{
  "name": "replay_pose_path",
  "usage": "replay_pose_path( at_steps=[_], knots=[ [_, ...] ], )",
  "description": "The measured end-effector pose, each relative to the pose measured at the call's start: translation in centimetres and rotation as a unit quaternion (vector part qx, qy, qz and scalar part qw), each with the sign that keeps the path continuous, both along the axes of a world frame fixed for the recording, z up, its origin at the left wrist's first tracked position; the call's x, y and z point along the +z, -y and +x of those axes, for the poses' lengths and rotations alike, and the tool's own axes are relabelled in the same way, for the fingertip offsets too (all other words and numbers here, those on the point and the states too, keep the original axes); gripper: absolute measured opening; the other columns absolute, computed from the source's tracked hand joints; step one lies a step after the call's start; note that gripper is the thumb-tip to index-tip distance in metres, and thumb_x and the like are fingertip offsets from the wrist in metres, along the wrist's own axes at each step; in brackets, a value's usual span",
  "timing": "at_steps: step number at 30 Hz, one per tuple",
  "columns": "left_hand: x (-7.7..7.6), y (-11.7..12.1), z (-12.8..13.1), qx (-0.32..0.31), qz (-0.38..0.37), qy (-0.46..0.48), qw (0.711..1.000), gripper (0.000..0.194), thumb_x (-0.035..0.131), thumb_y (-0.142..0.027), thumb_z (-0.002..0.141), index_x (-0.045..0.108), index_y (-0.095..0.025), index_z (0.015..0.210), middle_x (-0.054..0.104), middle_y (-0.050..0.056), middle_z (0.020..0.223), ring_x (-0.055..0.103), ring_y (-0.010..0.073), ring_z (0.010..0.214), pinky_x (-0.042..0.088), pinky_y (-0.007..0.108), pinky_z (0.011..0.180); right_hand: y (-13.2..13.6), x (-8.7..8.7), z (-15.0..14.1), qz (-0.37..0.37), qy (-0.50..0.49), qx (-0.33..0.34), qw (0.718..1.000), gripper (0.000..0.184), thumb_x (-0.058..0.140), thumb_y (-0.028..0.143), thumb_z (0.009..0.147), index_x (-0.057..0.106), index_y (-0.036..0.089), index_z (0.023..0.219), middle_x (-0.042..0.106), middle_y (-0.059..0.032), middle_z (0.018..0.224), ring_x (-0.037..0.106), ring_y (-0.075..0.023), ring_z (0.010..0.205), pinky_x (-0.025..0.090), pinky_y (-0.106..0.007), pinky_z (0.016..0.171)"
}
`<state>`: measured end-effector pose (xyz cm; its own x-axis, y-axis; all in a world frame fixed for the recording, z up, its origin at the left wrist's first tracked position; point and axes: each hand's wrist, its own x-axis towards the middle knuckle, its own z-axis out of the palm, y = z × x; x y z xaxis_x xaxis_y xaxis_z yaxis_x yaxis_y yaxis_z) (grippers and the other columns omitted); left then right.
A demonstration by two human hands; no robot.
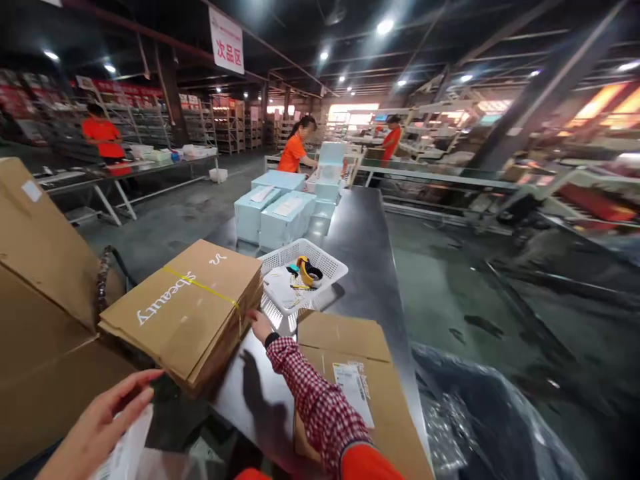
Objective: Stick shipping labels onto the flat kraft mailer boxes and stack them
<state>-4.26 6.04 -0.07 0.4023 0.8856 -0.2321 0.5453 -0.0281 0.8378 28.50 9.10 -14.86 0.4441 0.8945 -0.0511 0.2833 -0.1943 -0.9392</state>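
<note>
A thick bundle of flattened cardboard boxes (pixel 175 313) with white lettering lies tilted at the left of the metal table (pixel 363 247). One yellow strap (pixel 200 285) runs across its top and down its side. My right hand (pixel 261 327) is at the bundle's right side, close to the strap, with fingers curled; what they grip, if anything, is hidden. At the near corner of the bundle, my left hand (pixel 107 417) has its fingers stretched out and apart. Beneath that hand shows white, partly clear plastic or paper (pixel 133 443). Under my right forearm lies another flat carton (pixel 345 333) with a white label.
A white plastic basket (pixel 335 270) with tape rolls and papers stands beyond my right hand. Pale blue boxes (pixel 287 217) stack further back. Large cardboard (pixel 45 300) rises at left, and clear plastic (pixel 480 413) lines the right side. Several people in orange work beyond.
</note>
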Motion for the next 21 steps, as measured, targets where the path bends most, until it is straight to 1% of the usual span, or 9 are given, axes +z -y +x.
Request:
replay_pose_path(
  at_steps=[3, 5, 9, 11, 12, 14, 17, 19, 21],
  knots=[
    [-1.1, -2.5, -1.7, -0.017, -0.037, 0.007, 0.999, 0.059, 0.066, -0.064, 0.063, 0.067, -0.028, 0.11, 0.069, 0.003, 0.109, 0.06, 0.029, 0.106, 0.049, 0.035, 0.092, -0.2, -2.4, -1.3, -0.006, -0.006, -0.053, 0.999, 0.02, 0.052, 0.013, 0.071, 0.063, 0.019, 0.088, 0.064, -0.0036, 0.089, 0.06, -0.0189, 0.088, 0.048, -0.036, 0.084],
    [-0.9, -3.5, -1.1, -0.064, -0.052, 0.015, 0.996, 0.055, 0.067, -0.061, 0.064, 0.068, -0.029, 0.109, 0.068, 0.003, 0.112, 0.059, 0.0301, 0.109, 0.049, 0.036, 0.093, -0.3, -3.6, -2.5, 0.005, -0.006, -0.081, 0.997, 0.016, 0.057, 0.015, 0.069, 0.06, 0.018, 0.084, 0.062, -0.0027, 0.088, 0.058, -0.0175, 0.086, 0.048, -0.032, 0.08],
    [1.1, -3.6, 3.9, -0.198, -0.054, 0.016, 0.979, 0.052, 0.061, -0.06, 0.07, 0.068, -0.028, 0.111, 0.067, 0.005, 0.114, 0.059, 0.0297, 0.107, 0.051, 0.036, 0.089, -0.7, -5.0, -3.9, 0.026, -0.005, -0.109, 0.994, 0.003, 0.055, 0.016, 0.071, 0.054, 0.018, 0.073, 0.057, -0.0004, 0.077, 0.054, -0.0163, 0.078, 0.045, -0.029, 0.075],
    [1.3, -3.1, 7.1, -0.245, -0.032, 0.002, 0.969, 0.053, 0.056, -0.06, 0.074, 0.066, -0.027, 0.114, 0.067, 0.007, 0.113, 0.061, 0.0266, 0.1, 0.052, 0.034, 0.085, -0.7, -5.5, -3.7, 0.033, -0.013, -0.114, 0.993, 0.004, 0.05, 0.016, 0.074, 0.052, 0.019, 0.074, 0.054, 0.001, 0.07, 0.051, -0.0153, 0.07, 0.044, -0.03, 0.072],
    [0.9, -2.8, 8.7, -0.261, -0.019, -0.004, 0.965, 0.053, 0.054, -0.059, 0.076, 0.065, -0.026, 0.116, 0.066, 0.007, 0.113, 0.062, 0.0248, 0.097, 0.052, 0.033, 0.085, -0.6, -5.6, -3.5, 0.037, -0.019, -0.113, 0.993, 0.005, 0.049, 0.016, 0.076, 0.052, 0.02, 0.077, 0.053, 0.0012, 0.069, 0.05, -0.015, 0.068, 0.044, -0.03, 0.072],
    [-0.8, -2.1, 11.5, -0.278, 0.0, -0.011, 0.96, 0.053, 0.05, -0.055, 0.08, 0.06, -0.023, 0.121, 0.064, 0.009, 0.117, 0.062, 0.0224, 0.098, 0.05, 0.032, 0.088, -0.6, -5.7, -2.9, 0.05, -0.034, -0.104, 0.993, 0.011, 0.047, 0.015, 0.077, 0.054, 0.02, 0.084, 0.055, 0.0004, 0.072, 0.05, -0.0155, 0.069, 0.043, -0.031, 0.075],
    [-5.0, -1.0, 14.9, -0.263, -0.002, -0.01, 0.965, 0.057, 0.047, -0.049, 0.082, 0.054, -0.015, 0.127, 0.06, 0.013, 0.123, 0.059, 0.0231, 0.107, 0.046, 0.033, 0.094, -0.4, -5.8, -1.9, 0.071, -0.072, -0.06, 0.993, 0.017, 0.047, 0.013, 0.075, 0.058, 0.021, 0.085, 0.057, -0.0007, 0.076, 0.052, -0.0167, 0.077, 0.043, -0.031, 0.081],
    [-7.9, -0.7, 16.8, -0.215, -0.009, -0.001, 0.977, 0.061, 0.048, -0.048, 0.08, 0.05, -0.01, 0.128, 0.057, 0.017, 0.126, 0.055, 0.0249, 0.114, 0.043, 0.035, 0.097, -0.1, -5.8, -1.2, 0.079, -0.116, -0.023, 0.99, 0.015, 0.048, 0.014, 0.074, 0.06, 0.021, 0.08, 0.057, -0.0008, 0.076, 0.053, -0.017, 0.078, 0.043, -0.032, 0.082],
    [-10.2, -1.0, 18.2, -0.139, -0.007, 0.003, 0.99, 0.069, 0.048, -0.048, 0.079, 0.044, -0.005, 0.132, 0.054, 0.021, 0.13, 0.051, 0.0276, 0.12, 0.039, 0.04, 0.102, 0.3, -6.0, -0.4, 0.083, -0.177, 0.018, 0.981, 0.01, 0.051, 0.017, 0.072, 0.06, 0.02, 0.077, 0.059, -0.0005, 0.076, 0.054, -0.0168, 0.078, 0.044, -0.032, 0.081]
  ],
)
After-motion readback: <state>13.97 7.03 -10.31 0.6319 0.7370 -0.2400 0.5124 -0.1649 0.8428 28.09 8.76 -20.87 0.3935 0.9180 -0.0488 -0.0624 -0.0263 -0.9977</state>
